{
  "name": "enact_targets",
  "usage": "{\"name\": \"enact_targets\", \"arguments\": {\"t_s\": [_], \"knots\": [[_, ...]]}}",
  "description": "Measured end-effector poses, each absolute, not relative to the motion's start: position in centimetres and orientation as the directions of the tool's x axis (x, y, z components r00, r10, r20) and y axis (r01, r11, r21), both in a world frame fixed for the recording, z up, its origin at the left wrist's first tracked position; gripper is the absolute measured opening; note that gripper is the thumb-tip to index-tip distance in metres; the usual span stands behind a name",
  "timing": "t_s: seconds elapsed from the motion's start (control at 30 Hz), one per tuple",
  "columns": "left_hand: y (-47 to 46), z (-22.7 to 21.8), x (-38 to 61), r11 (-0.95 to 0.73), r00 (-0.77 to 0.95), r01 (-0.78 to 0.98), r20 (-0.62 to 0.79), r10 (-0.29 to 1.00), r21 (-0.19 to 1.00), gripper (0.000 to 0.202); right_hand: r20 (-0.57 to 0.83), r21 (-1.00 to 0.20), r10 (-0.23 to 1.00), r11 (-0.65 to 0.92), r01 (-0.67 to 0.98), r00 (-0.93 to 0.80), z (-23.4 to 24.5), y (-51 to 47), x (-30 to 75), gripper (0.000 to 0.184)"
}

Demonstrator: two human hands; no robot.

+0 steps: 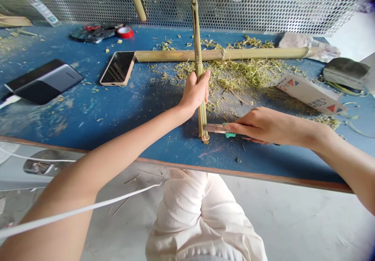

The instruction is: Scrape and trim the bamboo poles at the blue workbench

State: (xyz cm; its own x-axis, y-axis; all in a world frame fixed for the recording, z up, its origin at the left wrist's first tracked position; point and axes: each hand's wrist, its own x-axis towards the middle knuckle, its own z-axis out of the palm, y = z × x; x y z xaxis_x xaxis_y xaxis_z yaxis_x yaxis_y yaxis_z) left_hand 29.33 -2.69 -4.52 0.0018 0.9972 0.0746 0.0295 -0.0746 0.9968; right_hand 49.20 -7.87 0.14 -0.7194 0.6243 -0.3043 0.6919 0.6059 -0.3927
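My left hand is wrapped round a thin bamboo stalk that stands upright, its lower end resting on the blue table. My right hand is closed on a green-handled utility knife. The knife's blade lies flat against the stalk just above its base. A thicker bamboo pole lies crosswise behind the stalk, amid a heap of green shavings.
A phone lies face up left of the stalk, a dark power bank further left. Red tape roll sits at the back. A cardboard box and a grey block lie right. Perforated metal screen backs the table.
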Motion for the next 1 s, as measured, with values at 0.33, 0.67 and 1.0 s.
{"name": "enact_targets", "arguments": {"t_s": [0.33, 0.67, 1.0], "knots": [[-2.71, -4.32, 29.29, -0.070, 0.006, 0.078, 0.069, 0.998, 0.994, 0.043, -0.358, -0.455, 0.604, 0.553, 0.698, -0.712, 0.10, -7.54, 49.49, 0.070], [-2.68, -4.38, 29.33, -0.071, 0.001, 0.059, 0.071, 0.997, 0.996, 0.044, -0.292, -0.545, 0.622, 0.517, 0.661, -0.727, 0.01, -8.11, 49.42, 0.064], [-2.66, -4.32, 29.37, -0.061, 0.002, 0.033, 0.061, 0.998, 0.998, 0.044, -0.335, -0.502, 0.643, 0.497, 0.708, -0.689, 0.20, -8.11, 49.57, 0.065]]}}
